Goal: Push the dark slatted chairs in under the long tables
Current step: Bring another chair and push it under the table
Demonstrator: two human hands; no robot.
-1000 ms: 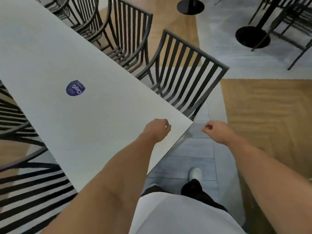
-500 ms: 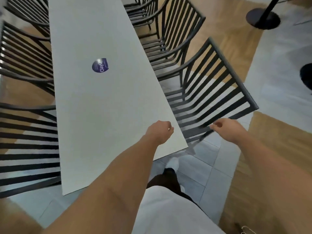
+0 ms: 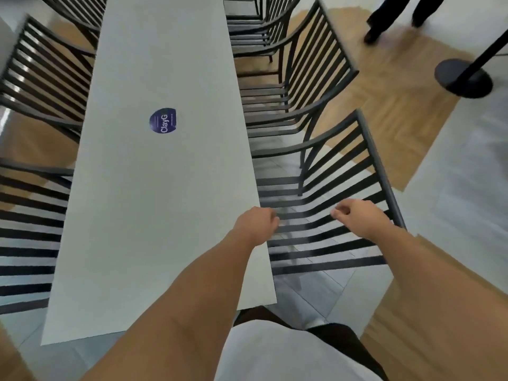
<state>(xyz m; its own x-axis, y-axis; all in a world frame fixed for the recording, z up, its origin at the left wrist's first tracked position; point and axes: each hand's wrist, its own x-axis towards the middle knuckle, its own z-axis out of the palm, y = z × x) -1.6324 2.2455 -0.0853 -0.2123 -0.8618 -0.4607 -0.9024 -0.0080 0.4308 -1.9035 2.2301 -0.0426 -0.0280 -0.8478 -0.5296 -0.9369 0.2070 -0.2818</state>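
A long white table with a round blue sticker runs away from me. Dark slatted chairs line both of its long sides. The nearest chair on the right has its seat partly under the table edge and its back standing out to the right. My left hand hovers over the table's right edge, fingers curled, holding nothing. My right hand is loosely closed above that chair's seat slats, a little left of its back rail; whether it touches the chair I cannot tell.
A second chair stands beyond the near one on the right, more behind it. Chairs on the left sit close to the table. A black post base and a person's legs are at the far right.
The view has swung left, so I now face along the table. Both hands now lie over the table edge and the near right chair's seat; neither has taken hold of anything.
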